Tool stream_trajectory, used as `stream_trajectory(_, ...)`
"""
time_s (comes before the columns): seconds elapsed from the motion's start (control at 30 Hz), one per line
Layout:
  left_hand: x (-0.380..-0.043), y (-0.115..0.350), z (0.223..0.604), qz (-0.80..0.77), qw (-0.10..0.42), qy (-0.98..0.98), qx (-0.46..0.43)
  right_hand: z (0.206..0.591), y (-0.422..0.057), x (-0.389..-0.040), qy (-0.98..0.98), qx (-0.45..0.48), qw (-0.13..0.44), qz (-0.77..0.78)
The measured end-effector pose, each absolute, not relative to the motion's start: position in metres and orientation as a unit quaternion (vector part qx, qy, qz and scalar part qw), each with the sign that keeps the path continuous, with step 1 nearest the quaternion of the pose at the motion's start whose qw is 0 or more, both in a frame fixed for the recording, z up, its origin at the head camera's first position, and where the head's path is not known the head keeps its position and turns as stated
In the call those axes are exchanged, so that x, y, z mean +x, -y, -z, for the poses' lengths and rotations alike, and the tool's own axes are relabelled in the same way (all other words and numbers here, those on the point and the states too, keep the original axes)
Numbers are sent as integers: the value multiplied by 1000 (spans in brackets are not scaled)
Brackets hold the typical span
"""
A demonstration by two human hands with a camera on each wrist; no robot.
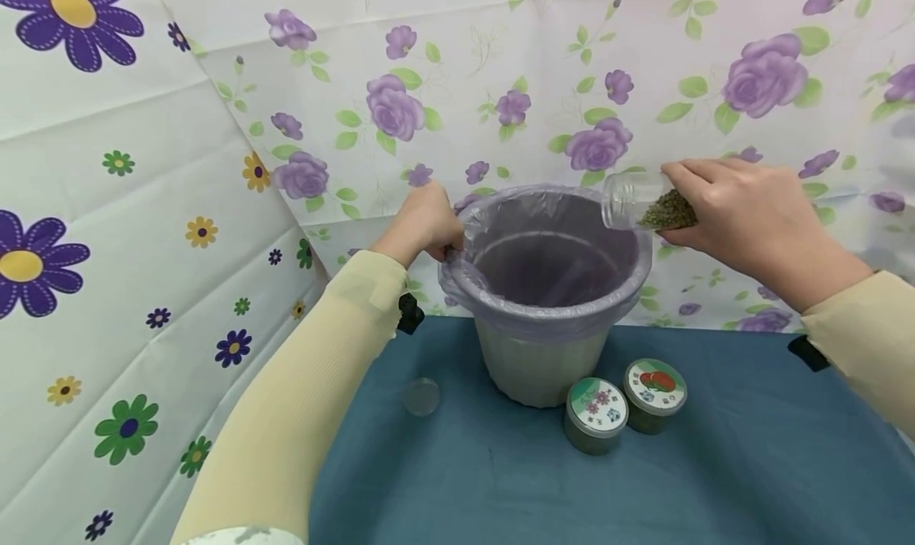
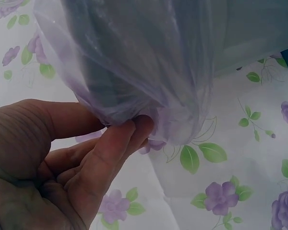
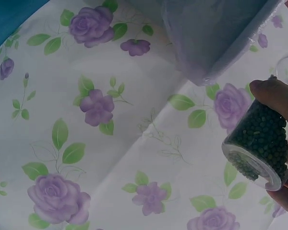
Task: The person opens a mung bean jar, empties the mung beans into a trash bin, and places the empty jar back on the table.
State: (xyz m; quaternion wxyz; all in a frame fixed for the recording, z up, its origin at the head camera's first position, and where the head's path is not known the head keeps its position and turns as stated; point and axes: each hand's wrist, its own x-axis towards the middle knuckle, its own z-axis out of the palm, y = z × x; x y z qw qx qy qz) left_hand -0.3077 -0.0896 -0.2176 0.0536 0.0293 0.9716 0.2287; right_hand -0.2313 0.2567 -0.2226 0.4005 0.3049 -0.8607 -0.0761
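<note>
My right hand (image 1: 750,211) grips a clear jar (image 1: 620,199) of small green beans (image 1: 670,211), tipped nearly level beside the bin's right rim. The beans lie toward the jar's base, as the right wrist view also shows at the jar's bottom (image 3: 252,165). A pale bin (image 1: 539,358) stands on the table, lined with a translucent purple bag (image 1: 550,318) folded over its rim. At the left rim my left hand (image 1: 427,219) pinches the bag's edge; in the left wrist view, thumb and fingertips meet on the bag film (image 2: 134,96).
Two lidded tubs stand by the bin's front right: one tub (image 1: 596,414) with a pink flower label, another tub (image 1: 654,394) with a red fruit label. A clear round lid (image 1: 422,396) lies left on the blue tablecloth (image 1: 457,481). Floral sheets (image 1: 457,44) hang behind.
</note>
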Motion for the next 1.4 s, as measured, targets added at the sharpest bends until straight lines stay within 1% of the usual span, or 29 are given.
stream_trajectory(0.4, -308, 90, 217, -225, 58, -972, 34, 223, -254, -230, 862, 303, 397, 87)
stream_trajectory(1.13, -310, 90, 218, -223, 63, -972, 29, 223, -248, -236, 854, 314, 408, 81)
stream_trajectory(1.4, -310, 92, 218, -219, 55, -973, 38, 225, -247, -238, 861, 309, 399, 69)
